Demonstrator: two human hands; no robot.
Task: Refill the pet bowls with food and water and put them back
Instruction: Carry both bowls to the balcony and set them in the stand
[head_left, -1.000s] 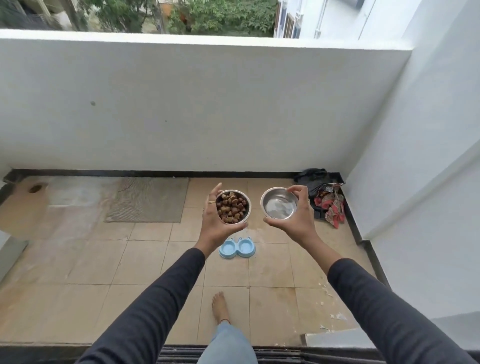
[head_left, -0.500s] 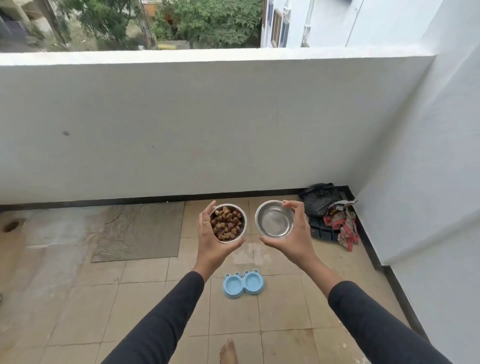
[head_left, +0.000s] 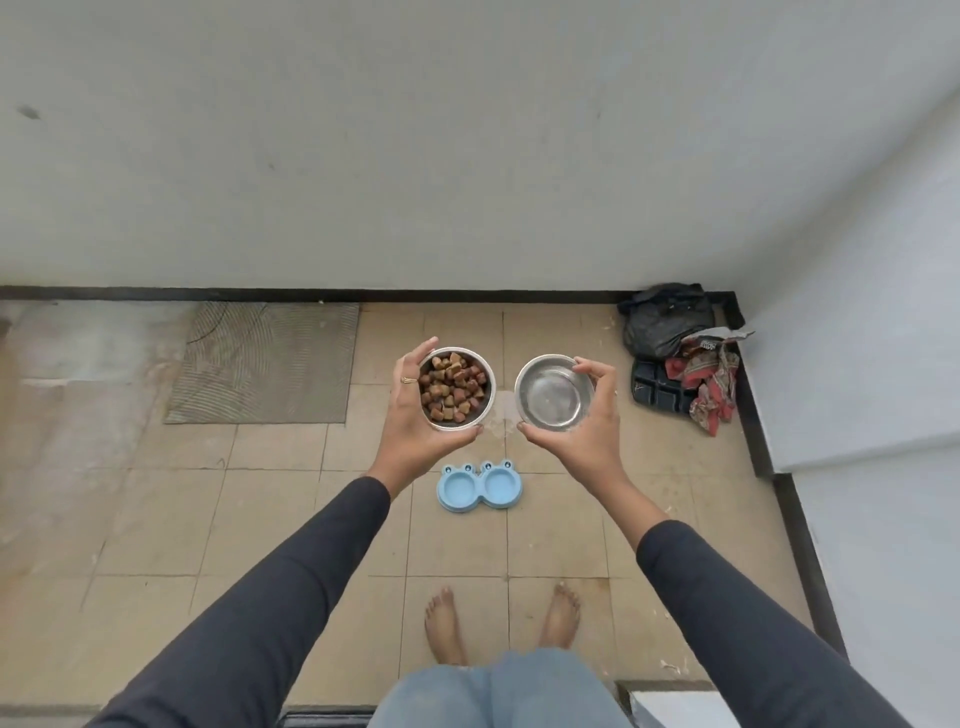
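My left hand (head_left: 413, 421) grips a steel bowl (head_left: 485, 397) filled with brown kibble. A second steel bowl (head_left: 550, 397), shiny inside with what looks like clear water, sits in my right hand (head_left: 584, 431). Both bowls are held level at arm's length above the tiled floor. Below them on the floor lies a light blue double bowl holder (head_left: 479, 485) with two round empty wells, just in front of my bare feet (head_left: 501, 621).
A white parapet wall (head_left: 467, 156) closes the far side and another wall (head_left: 878, 364) the right. A grey mat (head_left: 265, 361) lies at the left. A black bag (head_left: 665, 319), dark tray and red cloth (head_left: 709, 387) fill the right corner.
I have stepped forward and the view has tilted down. The trees beyond the wall are out of sight, my feet show, and the blue holder now lies closer beneath the bowls.
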